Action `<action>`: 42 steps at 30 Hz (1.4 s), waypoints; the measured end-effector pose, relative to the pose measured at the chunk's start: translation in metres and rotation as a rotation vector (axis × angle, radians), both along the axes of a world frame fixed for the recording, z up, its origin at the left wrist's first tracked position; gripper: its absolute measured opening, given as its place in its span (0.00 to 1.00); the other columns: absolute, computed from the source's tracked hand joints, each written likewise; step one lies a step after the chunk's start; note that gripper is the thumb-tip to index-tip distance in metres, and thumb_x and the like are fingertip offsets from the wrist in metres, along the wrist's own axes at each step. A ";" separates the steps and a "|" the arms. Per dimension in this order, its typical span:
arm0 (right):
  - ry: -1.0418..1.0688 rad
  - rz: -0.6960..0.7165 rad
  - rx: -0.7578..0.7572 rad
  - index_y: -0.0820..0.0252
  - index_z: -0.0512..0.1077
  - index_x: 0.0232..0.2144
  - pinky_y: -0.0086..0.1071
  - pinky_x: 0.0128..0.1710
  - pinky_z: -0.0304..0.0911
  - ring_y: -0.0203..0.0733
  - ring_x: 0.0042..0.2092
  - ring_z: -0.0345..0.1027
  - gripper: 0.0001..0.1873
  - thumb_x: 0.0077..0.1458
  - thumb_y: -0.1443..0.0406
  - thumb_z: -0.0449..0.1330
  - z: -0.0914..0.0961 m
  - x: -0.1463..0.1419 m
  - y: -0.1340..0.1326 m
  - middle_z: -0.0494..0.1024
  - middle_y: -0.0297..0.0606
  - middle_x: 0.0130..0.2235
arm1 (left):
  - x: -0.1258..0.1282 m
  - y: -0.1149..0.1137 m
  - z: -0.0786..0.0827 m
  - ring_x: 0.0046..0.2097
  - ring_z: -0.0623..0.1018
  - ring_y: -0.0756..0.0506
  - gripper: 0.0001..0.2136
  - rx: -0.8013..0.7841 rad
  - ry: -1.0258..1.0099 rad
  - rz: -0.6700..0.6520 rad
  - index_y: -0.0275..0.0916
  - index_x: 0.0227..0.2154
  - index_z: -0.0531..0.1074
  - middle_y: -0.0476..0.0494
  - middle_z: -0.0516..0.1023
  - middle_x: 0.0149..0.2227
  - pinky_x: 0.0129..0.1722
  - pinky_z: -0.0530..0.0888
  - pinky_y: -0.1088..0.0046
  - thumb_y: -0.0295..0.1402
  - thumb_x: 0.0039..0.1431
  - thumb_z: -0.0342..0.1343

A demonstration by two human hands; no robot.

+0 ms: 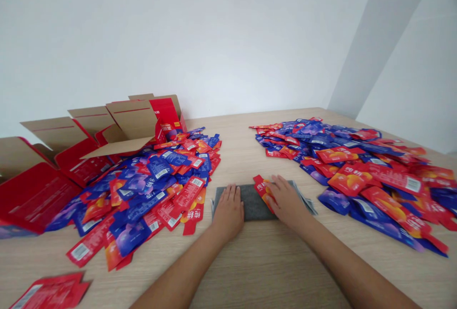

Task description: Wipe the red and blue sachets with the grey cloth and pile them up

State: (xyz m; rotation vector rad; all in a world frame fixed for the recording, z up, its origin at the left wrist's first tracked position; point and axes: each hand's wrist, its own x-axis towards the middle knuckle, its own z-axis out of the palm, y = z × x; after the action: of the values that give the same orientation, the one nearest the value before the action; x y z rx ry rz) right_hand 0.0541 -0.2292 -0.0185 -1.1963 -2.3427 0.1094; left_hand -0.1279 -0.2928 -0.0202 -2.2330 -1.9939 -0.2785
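A dark grey folded cloth [252,206] lies on the table in front of me. My left hand [229,209] rests flat on its left part, fingers stretched out and holding nothing. At the cloth's right part, my right hand [285,199] has its thumb and fingers on a red and orange pouch [262,186] with white lettering. The pouch slants over the cloth, its upper end reaching past the far edge. My right hand covers its right side.
A heap of red and blue pouches [143,185] spreads on the left, against several open red cartons [82,156] with raised flaps. Another heap of pouches [357,166] lies on the right. A few red pouches [53,290] sit at the near left. A white wall [228,37] stands behind the table.
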 end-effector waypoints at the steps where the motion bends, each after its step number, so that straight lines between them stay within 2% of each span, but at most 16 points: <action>1: -0.084 0.033 0.009 0.70 0.66 0.50 0.50 0.56 0.51 0.54 0.59 0.51 0.22 0.54 0.67 0.48 -0.005 -0.004 -0.005 0.64 0.55 0.56 | 0.000 0.000 0.000 0.61 0.57 0.41 0.21 0.003 -0.009 -0.011 0.27 0.55 0.58 0.31 0.59 0.59 0.58 0.59 0.60 0.30 0.61 0.39; 4: -0.204 0.115 0.011 0.75 0.60 0.55 0.49 0.56 0.52 0.56 0.61 0.46 0.26 0.55 0.69 0.47 -0.016 -0.019 -0.026 0.59 0.59 0.58 | -0.001 -0.001 0.000 0.61 0.57 0.41 0.21 0.001 -0.032 -0.048 0.28 0.56 0.56 0.33 0.60 0.59 0.58 0.59 0.58 0.31 0.62 0.39; 8: -0.225 0.204 0.016 0.75 0.55 0.58 0.48 0.58 0.50 0.54 0.63 0.41 0.28 0.55 0.71 0.44 -0.018 -0.029 -0.039 0.53 0.57 0.61 | -0.003 -0.001 0.001 0.62 0.55 0.41 0.23 -0.010 -0.058 -0.074 0.28 0.59 0.52 0.33 0.56 0.61 0.58 0.58 0.57 0.28 0.61 0.38; 13: -0.252 0.185 -0.027 0.77 0.53 0.59 0.44 0.59 0.48 0.51 0.63 0.41 0.29 0.54 0.72 0.43 -0.005 -0.032 -0.024 0.52 0.56 0.62 | -0.004 -0.002 0.006 0.64 0.50 0.45 0.29 -0.040 -0.072 -0.253 0.30 0.61 0.46 0.38 0.50 0.63 0.60 0.56 0.61 0.21 0.53 0.39; 17: -0.233 0.124 -0.047 0.78 0.58 0.56 0.44 0.59 0.46 0.51 0.62 0.45 0.26 0.56 0.69 0.44 0.000 -0.037 -0.011 0.56 0.58 0.60 | -0.003 -0.001 0.007 0.63 0.53 0.45 0.28 -0.069 -0.072 -0.254 0.27 0.60 0.49 0.34 0.53 0.62 0.60 0.56 0.61 0.21 0.53 0.39; 20: -0.189 0.080 -0.070 0.73 0.59 0.56 0.43 0.58 0.49 0.49 0.61 0.50 0.27 0.59 0.63 0.43 0.003 -0.031 -0.005 0.59 0.55 0.59 | -0.003 0.000 0.007 0.63 0.54 0.46 0.28 -0.063 -0.081 -0.245 0.29 0.60 0.49 0.35 0.54 0.62 0.60 0.56 0.61 0.21 0.53 0.38; 22: -0.188 -0.059 -0.065 0.71 0.60 0.56 0.45 0.57 0.49 0.49 0.60 0.52 0.27 0.59 0.60 0.43 0.010 -0.016 0.000 0.61 0.54 0.58 | -0.003 -0.001 0.008 0.63 0.54 0.47 0.28 -0.067 -0.101 -0.231 0.30 0.60 0.49 0.36 0.54 0.62 0.60 0.56 0.61 0.21 0.54 0.38; 24: -0.211 -0.309 -0.029 0.73 0.60 0.55 0.49 0.57 0.46 0.55 0.60 0.49 0.28 0.58 0.59 0.45 0.021 0.007 0.010 0.60 0.58 0.58 | -0.003 -0.001 0.011 0.63 0.53 0.47 0.27 -0.095 -0.130 -0.208 0.31 0.60 0.48 0.36 0.53 0.62 0.60 0.56 0.61 0.22 0.56 0.37; 26: -0.206 -0.586 -0.009 0.75 0.57 0.56 0.57 0.55 0.42 0.63 0.61 0.42 0.31 0.56 0.58 0.47 0.031 0.034 0.022 0.54 0.63 0.60 | 0.000 -0.002 0.015 0.63 0.53 0.46 0.25 -0.135 -0.157 -0.186 0.31 0.61 0.47 0.36 0.52 0.63 0.60 0.55 0.61 0.26 0.59 0.38; 27: -0.184 -0.711 -0.040 0.76 0.56 0.57 0.61 0.53 0.41 0.66 0.61 0.39 0.32 0.55 0.58 0.47 0.035 0.047 0.029 0.51 0.64 0.60 | 0.002 -0.001 0.017 0.63 0.53 0.45 0.25 -0.152 -0.166 -0.179 0.32 0.61 0.47 0.36 0.51 0.63 0.61 0.54 0.59 0.30 0.60 0.39; 29: -0.148 -0.870 -0.173 0.76 0.56 0.57 0.67 0.49 0.41 0.70 0.61 0.37 0.32 0.56 0.58 0.46 0.036 0.067 0.041 0.49 0.66 0.61 | 0.008 0.001 0.021 0.64 0.51 0.42 0.28 -0.179 -0.175 -0.184 0.35 0.61 0.47 0.38 0.49 0.64 0.61 0.52 0.56 0.38 0.60 0.43; 31: -0.131 -0.942 -0.240 0.75 0.55 0.58 0.69 0.47 0.43 0.71 0.61 0.35 0.30 0.56 0.61 0.44 0.031 0.078 0.049 0.48 0.63 0.62 | 0.016 0.007 0.023 0.64 0.48 0.38 0.32 -0.194 -0.175 -0.207 0.39 0.62 0.46 0.39 0.46 0.64 0.60 0.52 0.53 0.46 0.58 0.47; 34: -0.123 -0.873 -0.179 0.68 0.57 0.58 0.65 0.46 0.50 0.68 0.61 0.38 0.27 0.55 0.68 0.42 0.020 0.079 0.052 0.50 0.56 0.62 | 0.030 0.017 0.022 0.64 0.48 0.35 0.33 -0.197 -0.158 -0.238 0.41 0.61 0.48 0.39 0.46 0.64 0.59 0.53 0.50 0.48 0.56 0.48; 36: -0.121 -0.777 -0.110 0.65 0.61 0.56 0.62 0.44 0.54 0.67 0.59 0.45 0.27 0.54 0.70 0.42 0.016 0.078 0.050 0.54 0.55 0.60 | 0.039 0.022 0.022 0.62 0.52 0.35 0.28 -0.159 -0.130 -0.265 0.40 0.59 0.53 0.39 0.52 0.63 0.58 0.54 0.51 0.43 0.57 0.48; 39: -0.089 -0.709 -0.007 0.64 0.66 0.51 0.60 0.41 0.56 0.65 0.54 0.52 0.24 0.53 0.70 0.44 0.020 0.081 0.049 0.62 0.54 0.56 | 0.049 0.026 0.027 0.58 0.60 0.38 0.22 -0.073 -0.077 -0.315 0.37 0.54 0.61 0.38 0.62 0.57 0.57 0.58 0.57 0.36 0.56 0.49; 42: 0.014 -0.692 0.068 0.62 0.69 0.47 0.57 0.39 0.58 0.62 0.51 0.56 0.22 0.53 0.70 0.44 0.031 0.086 0.046 0.67 0.52 0.53 | 0.052 0.026 0.035 0.53 0.64 0.39 0.18 -0.047 -0.022 -0.323 0.35 0.49 0.65 0.37 0.67 0.52 0.52 0.65 0.62 0.31 0.54 0.50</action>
State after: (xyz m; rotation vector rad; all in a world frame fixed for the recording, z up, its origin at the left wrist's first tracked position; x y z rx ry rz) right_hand 0.1403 -0.1830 0.0121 -1.8768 -1.7783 -0.1965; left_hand -0.0759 -0.2664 0.0145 -2.5881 -1.6579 -0.2916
